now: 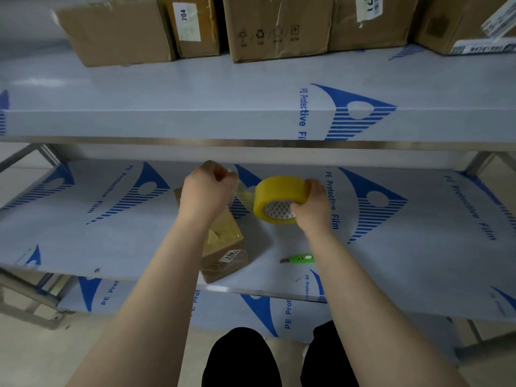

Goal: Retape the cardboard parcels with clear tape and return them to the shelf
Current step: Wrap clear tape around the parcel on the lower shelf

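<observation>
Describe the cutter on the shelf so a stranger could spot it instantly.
Look at the middle shelf, the film-covered one under the row of big boxes. Near its front edge, right of the small parcel labelled 110, lies the cutter. It is the only bright green thing, slim, its blade end pointing at the parcel.

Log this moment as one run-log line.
left hand pinches tape end | right hand grips tape roll | parcel, utility knife on shelf

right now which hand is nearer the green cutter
Right. The right hand, holding the tape roll, is just beyond the green cutter; the left hand is farther left, over the parcel.
</observation>
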